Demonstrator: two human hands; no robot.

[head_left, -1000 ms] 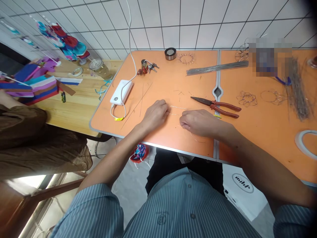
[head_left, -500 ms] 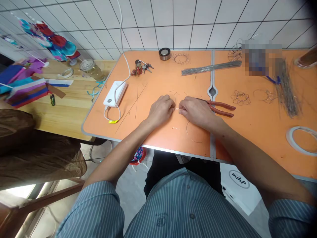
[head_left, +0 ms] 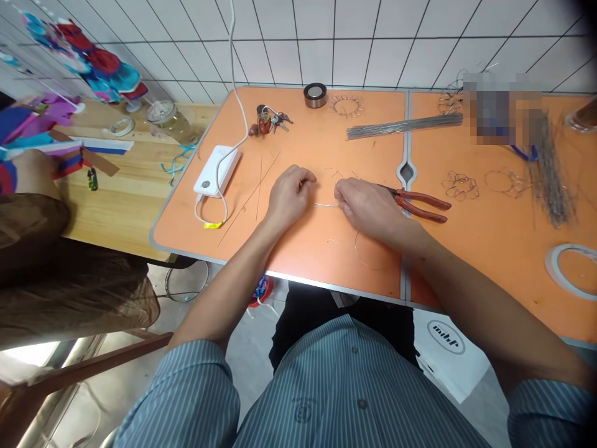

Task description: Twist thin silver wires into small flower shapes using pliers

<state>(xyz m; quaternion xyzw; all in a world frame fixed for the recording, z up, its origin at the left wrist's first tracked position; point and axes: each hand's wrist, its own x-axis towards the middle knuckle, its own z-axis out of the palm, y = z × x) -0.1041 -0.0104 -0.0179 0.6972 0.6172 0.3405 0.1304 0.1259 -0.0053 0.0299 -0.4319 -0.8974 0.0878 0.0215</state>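
Left hand (head_left: 290, 198) and right hand (head_left: 366, 202) sit apart, grips indeterminable; the wire (head_left: 326, 205) lies between them over the tabletop (head_left: 303, 252) (being thin, probably best steadied near any bend).

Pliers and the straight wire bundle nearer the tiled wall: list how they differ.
Colour: the pliers have red handles, while the wire bundle is plain grey.
Shape: the pliers' handles spread apart; the wire bundle is straight and narrow.
View: the pliers' front end is hidden behind the right hand, while the wire bundle lies clear of it.
Shared: both lie on the orange tabletop, across its seam.
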